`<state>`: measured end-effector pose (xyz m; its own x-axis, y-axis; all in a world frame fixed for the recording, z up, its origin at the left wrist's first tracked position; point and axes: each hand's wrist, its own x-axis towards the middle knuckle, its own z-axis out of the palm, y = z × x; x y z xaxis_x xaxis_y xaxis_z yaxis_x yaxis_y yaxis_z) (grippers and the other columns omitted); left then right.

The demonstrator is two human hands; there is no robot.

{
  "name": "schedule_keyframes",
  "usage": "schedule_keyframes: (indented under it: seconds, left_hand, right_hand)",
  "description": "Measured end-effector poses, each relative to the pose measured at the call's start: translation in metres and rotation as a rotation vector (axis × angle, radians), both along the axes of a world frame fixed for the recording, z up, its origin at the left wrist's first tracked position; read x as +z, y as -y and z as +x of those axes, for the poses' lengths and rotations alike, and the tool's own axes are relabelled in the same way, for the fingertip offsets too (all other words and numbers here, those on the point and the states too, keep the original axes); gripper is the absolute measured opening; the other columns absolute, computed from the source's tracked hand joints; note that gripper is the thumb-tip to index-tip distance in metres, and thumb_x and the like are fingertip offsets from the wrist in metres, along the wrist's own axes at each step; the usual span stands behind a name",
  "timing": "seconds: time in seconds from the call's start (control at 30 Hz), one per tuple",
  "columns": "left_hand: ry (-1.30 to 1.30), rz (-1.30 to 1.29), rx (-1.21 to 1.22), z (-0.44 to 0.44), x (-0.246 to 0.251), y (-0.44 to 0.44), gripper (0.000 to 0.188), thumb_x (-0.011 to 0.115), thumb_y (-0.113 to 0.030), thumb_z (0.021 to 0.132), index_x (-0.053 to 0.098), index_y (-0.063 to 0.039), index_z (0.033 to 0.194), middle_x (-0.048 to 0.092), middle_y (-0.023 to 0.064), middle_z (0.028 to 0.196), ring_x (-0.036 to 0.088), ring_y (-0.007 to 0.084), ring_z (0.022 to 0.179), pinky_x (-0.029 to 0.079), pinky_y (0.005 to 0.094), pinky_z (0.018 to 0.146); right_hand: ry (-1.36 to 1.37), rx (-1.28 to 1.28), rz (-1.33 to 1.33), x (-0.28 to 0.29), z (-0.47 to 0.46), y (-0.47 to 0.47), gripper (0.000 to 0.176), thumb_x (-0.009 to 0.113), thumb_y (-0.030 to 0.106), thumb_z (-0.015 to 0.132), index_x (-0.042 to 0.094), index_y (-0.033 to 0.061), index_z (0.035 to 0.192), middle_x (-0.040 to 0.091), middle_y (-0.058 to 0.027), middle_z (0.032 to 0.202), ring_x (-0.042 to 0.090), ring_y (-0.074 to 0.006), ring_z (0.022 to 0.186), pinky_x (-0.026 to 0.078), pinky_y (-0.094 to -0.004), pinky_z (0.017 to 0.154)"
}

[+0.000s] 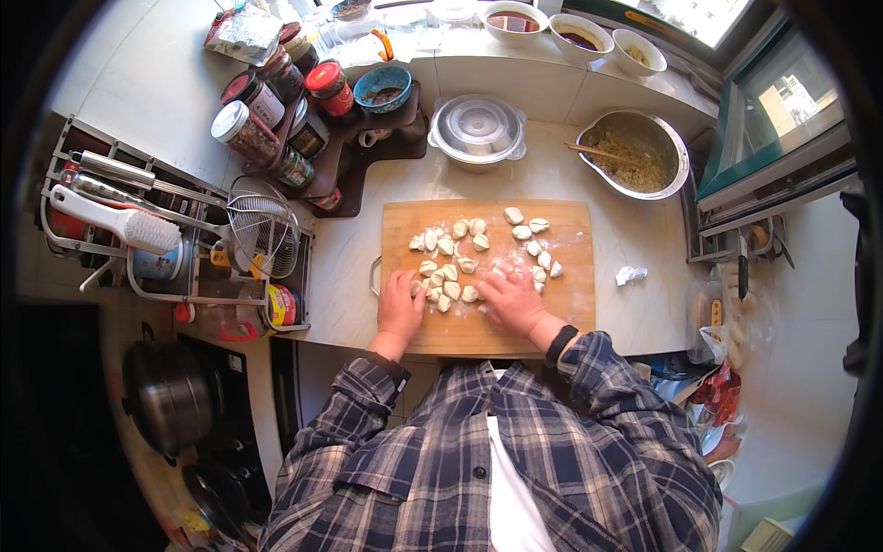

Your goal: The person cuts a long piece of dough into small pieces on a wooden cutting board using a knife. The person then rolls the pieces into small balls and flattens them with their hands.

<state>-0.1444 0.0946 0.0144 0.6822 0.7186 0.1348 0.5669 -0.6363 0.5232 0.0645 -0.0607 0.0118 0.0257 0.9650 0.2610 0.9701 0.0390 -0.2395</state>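
Several small pieces of pale, floured dough (451,290) lie in loose groups on a wooden cutting board (441,338). At the board's left edge, my left hand (401,303) rests beside the left cluster, its thumb and fingertips close against one dough piece. My right hand (512,300) is palm down right of the middle, fingers apart and slightly blurred on the floury wood. What lies under its palm is hidden. More dough pieces (544,260) sit beyond and to the right of this hand. Loose flour dusts the board around both hands.
Behind the board stand a lidded bowl (477,131) and a metal bowl of chopped filling (631,155) with chopsticks. Jars (252,96) crowd a dark shelf at left, above a utensil rack (172,276). A crumpled tissue (630,276) lies right. An open window (779,124) juts in.
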Motion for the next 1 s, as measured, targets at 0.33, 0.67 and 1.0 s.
schedule_keyframes:
  seconds: [0.33, 0.67, 1.0]
  left_hand:
    - [-0.003, -0.156, 0.099, -0.009, -0.016, -0.033, 0.023, 0.069, -0.017, 0.085, 0.061, -0.004, 0.103, 0.062, 0.0148, 0.102, 0.056, 0.0354, 0.102, 0.046, 0.0437, 0.088]
    - [-0.168, -0.104, 0.021, 0.025, -0.014, -0.033, 0.036, 0.069, -0.028, 0.084, 0.058, -0.01, 0.113, 0.066, 0.0112, 0.097, 0.06, 0.0336, 0.099, 0.045, 0.0477, 0.087]
    - [-0.023, -0.189, -0.176, 0.012, -0.031, -0.052, 0.029, 0.077, -0.027, 0.079, 0.065, -0.006, 0.095, 0.069, 0.014, 0.086, 0.065, 0.0325, 0.082, 0.051, 0.0445, 0.074]
  right_hand:
    - [0.031, -0.366, -0.029, -0.002, -0.012, 0.003, 0.013, 0.064, 0.016, 0.077, 0.062, 0.0198, 0.089, 0.06, -0.0006, 0.093, 0.054, -0.0231, 0.095, 0.039, -0.0434, 0.084]
    - [-0.028, -0.452, 0.042, 0.025, -0.022, 0.04, 0.028, 0.071, 0.017, 0.072, 0.066, 0.0191, 0.099, 0.059, 0.0013, 0.099, 0.054, -0.0236, 0.101, 0.039, -0.0437, 0.087]
    - [-0.018, -1.005, 0.149, 0.109, -0.034, 0.223, 0.026, 0.068, 0.01, 0.075, 0.063, 0.0077, 0.1, 0.061, -0.0103, 0.102, 0.055, -0.0336, 0.101, 0.045, -0.0446, 0.088]
